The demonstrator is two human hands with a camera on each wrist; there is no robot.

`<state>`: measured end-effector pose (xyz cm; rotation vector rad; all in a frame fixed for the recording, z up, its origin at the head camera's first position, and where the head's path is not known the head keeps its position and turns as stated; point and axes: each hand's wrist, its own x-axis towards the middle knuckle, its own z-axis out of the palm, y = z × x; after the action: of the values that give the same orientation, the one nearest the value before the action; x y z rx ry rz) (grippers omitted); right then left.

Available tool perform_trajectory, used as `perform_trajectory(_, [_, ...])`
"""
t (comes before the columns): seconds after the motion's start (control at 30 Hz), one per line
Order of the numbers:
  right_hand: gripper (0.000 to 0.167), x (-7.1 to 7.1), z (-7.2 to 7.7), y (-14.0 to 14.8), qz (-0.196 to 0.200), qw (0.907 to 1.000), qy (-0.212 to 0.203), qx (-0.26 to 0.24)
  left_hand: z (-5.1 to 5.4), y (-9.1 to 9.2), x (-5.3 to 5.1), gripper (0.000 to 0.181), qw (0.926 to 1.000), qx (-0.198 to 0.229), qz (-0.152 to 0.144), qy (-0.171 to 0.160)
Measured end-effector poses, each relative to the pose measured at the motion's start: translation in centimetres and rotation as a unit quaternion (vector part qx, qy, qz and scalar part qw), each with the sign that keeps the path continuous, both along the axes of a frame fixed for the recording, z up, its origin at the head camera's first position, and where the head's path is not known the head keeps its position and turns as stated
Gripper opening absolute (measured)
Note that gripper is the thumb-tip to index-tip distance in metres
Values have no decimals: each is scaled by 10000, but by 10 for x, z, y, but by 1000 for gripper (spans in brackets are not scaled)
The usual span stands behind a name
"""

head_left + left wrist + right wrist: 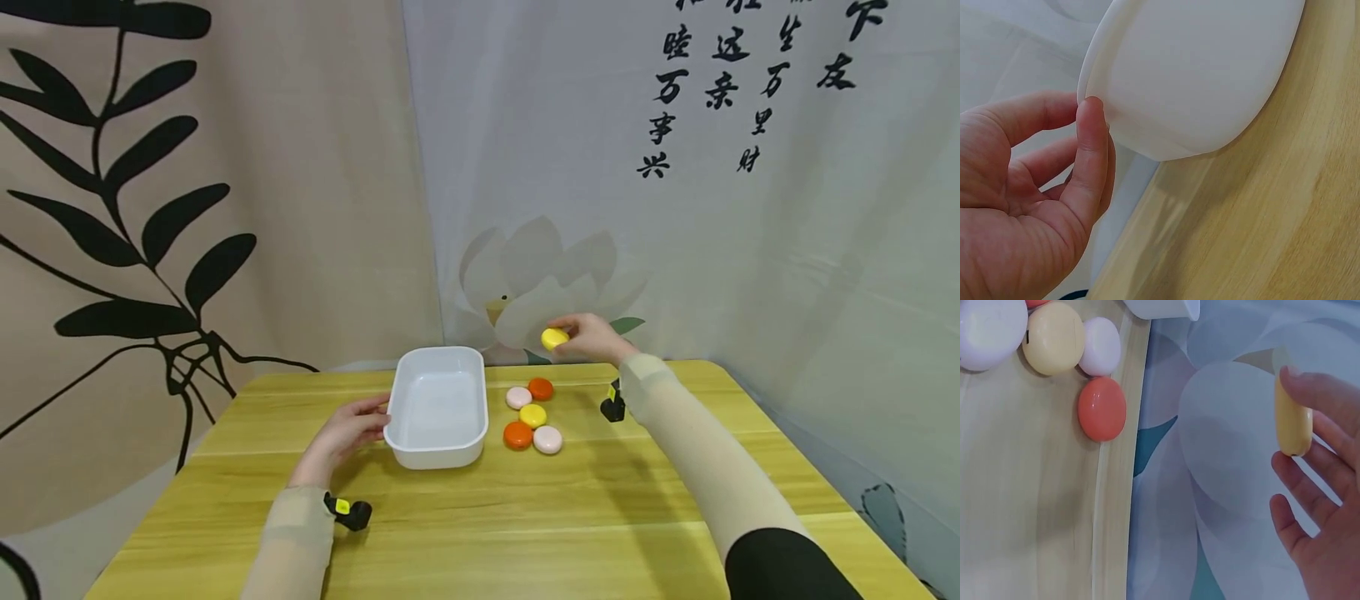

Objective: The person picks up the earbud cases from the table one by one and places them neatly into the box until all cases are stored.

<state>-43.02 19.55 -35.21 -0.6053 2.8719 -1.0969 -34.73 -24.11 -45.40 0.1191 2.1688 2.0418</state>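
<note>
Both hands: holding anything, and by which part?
Right hand pinches a yellow disc by opposite edges; left hand holds the white tub by its left rim.

A smooth, thick yellow disc [553, 339] with rounded edges is pinched in my right hand [592, 337], up in the air near the far edge of the wooden table [465, 533]. My left hand [348, 433] pinches the left side of a plain white tub [438, 457], a rounded rectangle whose open top shows its inner floor. Just right of it, five similar discs [533, 416] lie flat in a close cluster: two orange, two pale pink, one yellow.
</note>
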Motion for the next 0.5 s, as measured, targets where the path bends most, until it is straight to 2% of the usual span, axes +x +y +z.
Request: perform_trajectory(0.5, [50, 4, 12, -31, 125, 9998, 20, 153, -1, 0, 0, 55, 10000, 33, 3, 33])
